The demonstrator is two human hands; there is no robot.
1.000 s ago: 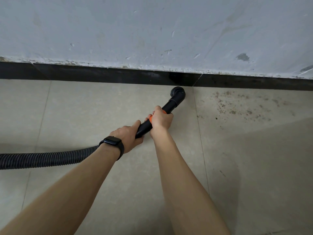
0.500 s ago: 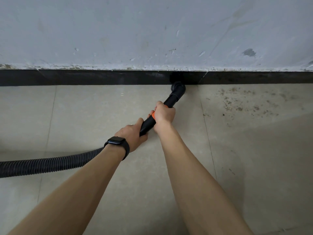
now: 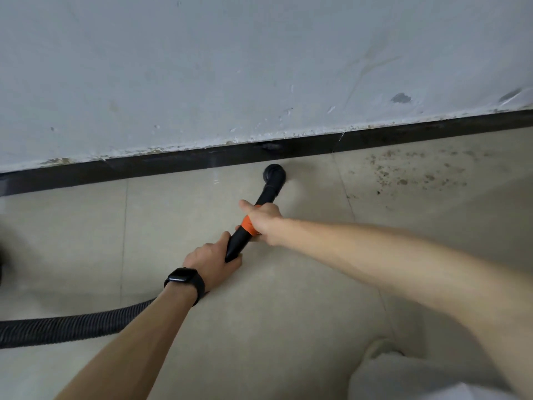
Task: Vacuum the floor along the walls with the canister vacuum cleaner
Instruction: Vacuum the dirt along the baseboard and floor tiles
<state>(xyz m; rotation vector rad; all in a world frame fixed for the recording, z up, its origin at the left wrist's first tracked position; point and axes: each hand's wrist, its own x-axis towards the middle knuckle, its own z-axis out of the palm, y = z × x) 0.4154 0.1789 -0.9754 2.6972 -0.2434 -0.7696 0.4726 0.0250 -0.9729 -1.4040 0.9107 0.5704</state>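
Dirt specks [image 3: 415,171] right of wand [image 3: 240,241]

Hose [image 3: 57,329] — end beyond left edge, probably

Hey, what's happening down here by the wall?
A person is vacuuming the tiled floor along the black skirting. Both hands grip the vacuum's wand: the left hand nearer the hose, the right hand at its orange band. The round nozzle is close to the skirting. A patch of brown specks lies to its right, not yet cleaned.
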